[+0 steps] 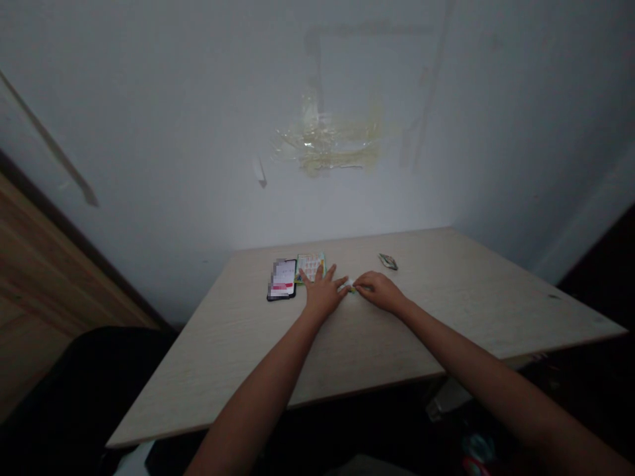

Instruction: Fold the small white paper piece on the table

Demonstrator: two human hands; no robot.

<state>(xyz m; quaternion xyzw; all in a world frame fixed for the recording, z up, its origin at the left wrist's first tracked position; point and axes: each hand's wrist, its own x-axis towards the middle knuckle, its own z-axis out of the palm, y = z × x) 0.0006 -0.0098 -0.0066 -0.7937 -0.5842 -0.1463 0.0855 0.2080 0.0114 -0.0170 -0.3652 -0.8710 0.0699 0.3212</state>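
While your left hand (323, 295) lies palm down with its fingers splayed, its thumb and forefinger come up to the left end of a small piece (351, 287) in pale and greenish colours. At the other end, your right hand (381, 289) has its fingertips drawn together against it; you cannot tell from here how firmly they pinch. That piece sits between your two hands, near the middle of the tabletop (357, 350).

Just beyond your left hand is a printed sheet (310, 262) with a green edge, its lower part partly covered by your outer fingers. Close against its left side you have a phone (286, 272), lying face up with its screen lit. Past your right hand, well apart from the sheet, rests a small patterned packet (388, 262).

Behind the tabletop you face a grey wall (173, 99), with crinkled clear tape (342, 142) stuck to it.
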